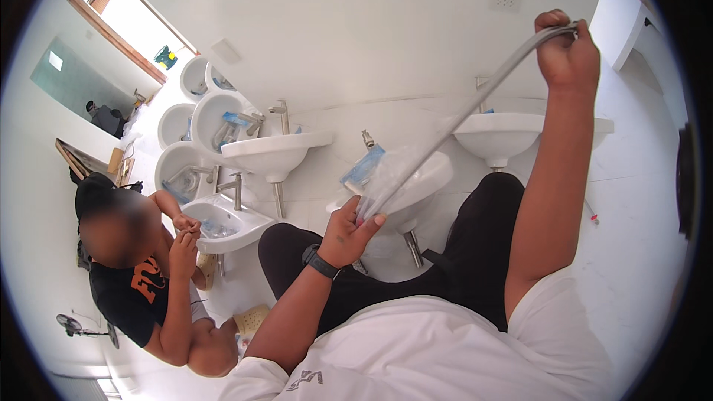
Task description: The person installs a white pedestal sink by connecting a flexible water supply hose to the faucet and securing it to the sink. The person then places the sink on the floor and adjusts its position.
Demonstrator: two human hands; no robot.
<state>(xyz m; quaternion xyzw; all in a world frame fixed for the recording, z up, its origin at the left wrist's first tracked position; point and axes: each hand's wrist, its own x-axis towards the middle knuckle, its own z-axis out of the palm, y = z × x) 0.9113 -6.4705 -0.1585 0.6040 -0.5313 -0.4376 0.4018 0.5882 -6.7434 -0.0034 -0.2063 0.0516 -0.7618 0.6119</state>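
A long grey flexible hose (475,108) stretches slantwise between my two hands. Raised at the upper right, my right hand (568,56) is closed around its far end. Low in the middle, my left hand (349,236), with a dark watch on the wrist, grips a clear plastic bag (382,182) that wraps the hose's lower end. Something small and reddish shows by the left fingers, too blurred to name. Just behind the bag, between my knees, is a white washbasin (427,182), and a blue-and-clear packet (362,169) rests at its left side.
More white washbasins with metal taps stand at the left, including one nearby (249,226). Another basin (497,130) is by the wall at right. A seated co-worker (141,275) in a black shirt is at my left, hands together. A small red-tipped part (594,218) lies on the floor.
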